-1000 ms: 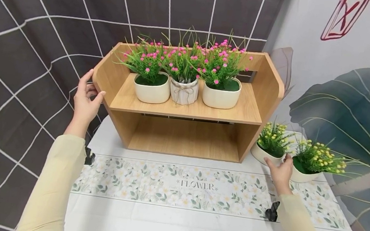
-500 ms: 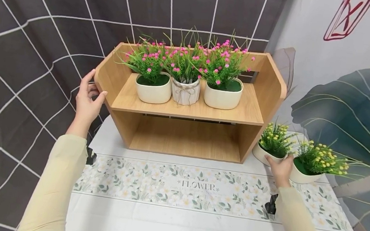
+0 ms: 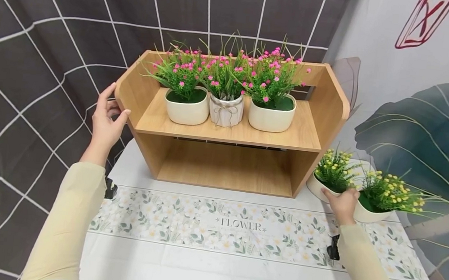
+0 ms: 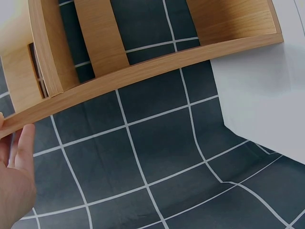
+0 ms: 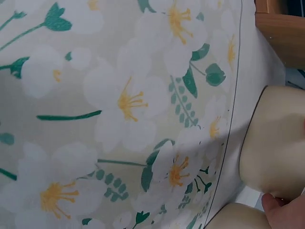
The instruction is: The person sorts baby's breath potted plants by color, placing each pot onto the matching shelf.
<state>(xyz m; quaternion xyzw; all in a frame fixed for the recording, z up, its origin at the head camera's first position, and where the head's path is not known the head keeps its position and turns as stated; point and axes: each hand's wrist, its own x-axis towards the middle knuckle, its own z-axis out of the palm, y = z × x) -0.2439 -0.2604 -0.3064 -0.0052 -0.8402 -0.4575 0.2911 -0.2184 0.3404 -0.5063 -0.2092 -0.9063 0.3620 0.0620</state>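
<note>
The left hand [image 3: 104,121] holds the left side panel of the wooden shelf unit [image 3: 226,165], thumb hooked over the panel's front edge and fingers behind it. In the left wrist view the fingers [image 4: 21,152] lie straight along the panel's edge, with the dark grid-patterned backdrop [image 4: 157,157] beyond.

The right hand [image 3: 342,204] sits between 2 cream pots of yellow flowers that stand on the table just right of the shelf unit. Its fingers touch the rim of the nearer-left yellow flower pot [image 3: 328,179], and the hand also meets the right yellow flower pot [image 3: 381,200]. Whether the fingers curl around either pot or only rest against them cannot be told; the right wrist view shows just a fingertip [image 5: 286,214] next to the pale pot wall [image 5: 274,143].

On the upper shelf stand 3 pots of pink flowers [image 3: 224,97] side by side: 2 cream pots flanking a white one tied with twine. The lower shelf is bare wood. A floral table runner [image 3: 240,229] printed "FLOWER" lies across the white table [image 3: 195,277] in front of the unit.
</note>
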